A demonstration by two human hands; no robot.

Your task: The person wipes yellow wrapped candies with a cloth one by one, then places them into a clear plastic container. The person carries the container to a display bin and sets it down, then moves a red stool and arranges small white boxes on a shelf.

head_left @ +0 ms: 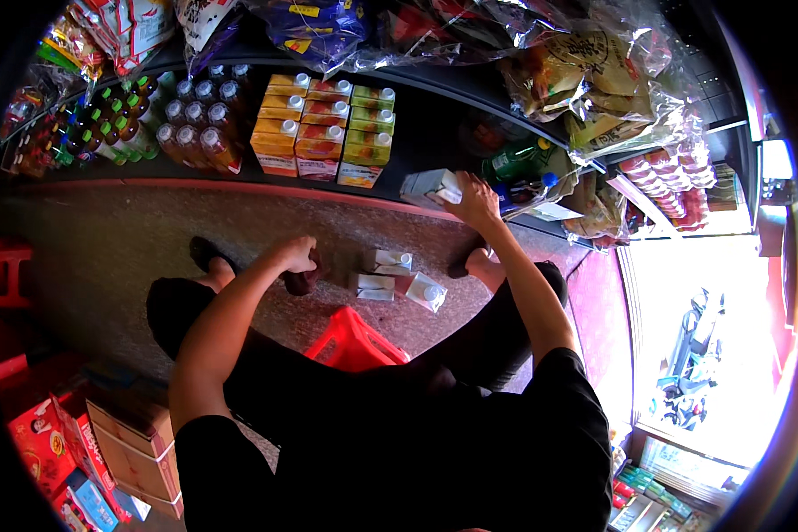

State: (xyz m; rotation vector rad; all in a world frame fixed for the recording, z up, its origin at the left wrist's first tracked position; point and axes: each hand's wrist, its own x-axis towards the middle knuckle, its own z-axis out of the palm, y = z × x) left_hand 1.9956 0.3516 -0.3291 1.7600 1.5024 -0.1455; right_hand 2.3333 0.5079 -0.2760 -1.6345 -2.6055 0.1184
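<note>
My right hand [476, 202] is closed on the capped end of a white drink carton [427, 187], tilted on its side at the front edge of the bottom shelf. Lower and to the left, my left hand [300, 254] grips a dark red cloth [302, 281] that hangs above the floor. Between my feet are several pale cartons, among them a lying carton [388, 262] and a carton with its round cap toward me [426, 292]. Rows of orange, red and green juice cartons [319, 133] stand on the shelf left of the held carton.
Capped bottles [202, 124] fill the shelf further left. Bagged goods [585, 80] overhang from the shelf above at the right. A red plastic stool [355, 341] is below me, and a cardboard box [137, 452] stands at lower left. A bright doorway [696, 275] opens on the right.
</note>
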